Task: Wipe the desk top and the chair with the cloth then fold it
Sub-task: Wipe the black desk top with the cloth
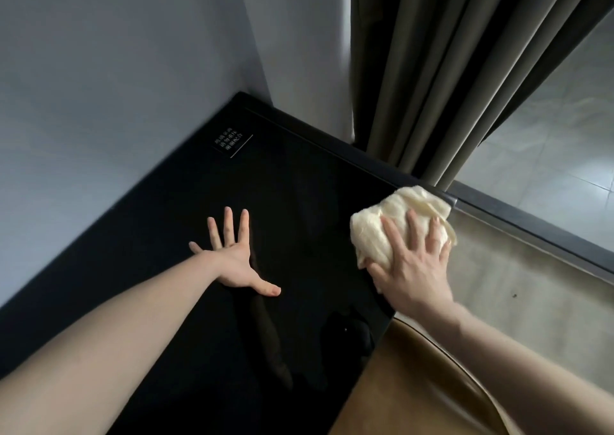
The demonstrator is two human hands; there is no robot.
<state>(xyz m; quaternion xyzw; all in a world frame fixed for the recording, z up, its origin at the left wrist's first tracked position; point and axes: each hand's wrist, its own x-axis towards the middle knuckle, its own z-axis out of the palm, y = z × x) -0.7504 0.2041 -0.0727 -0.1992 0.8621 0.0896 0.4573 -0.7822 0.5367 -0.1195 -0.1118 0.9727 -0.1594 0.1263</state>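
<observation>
Cloth (395, 222), cream and bunched into a loose wad, is seen right of centre in the frame, lying at the right-hand edge of the black desk top (206, 208). It is pressed down by the right hand (412, 268), whose fingers are spread straight across the wad; part of the cloth bulges past the desk edge toward the floor side. The left hand (232, 262) is laid flat on the glossy surface at centre frame, fingers splayed and thumb out, holding nothing, well apart from the cloth. Between the two hands a bare stretch of dark surface is left, and more runs toward the upper left, where the desk meets the grey wall (116, 86). A small printed label (232, 142) is seen near the far corner. Olive curtains (448, 69) hang at the far edge, just above the cloth. A tan chair (415, 385) back is seen at the lower right, beside the desk's near edge.
</observation>
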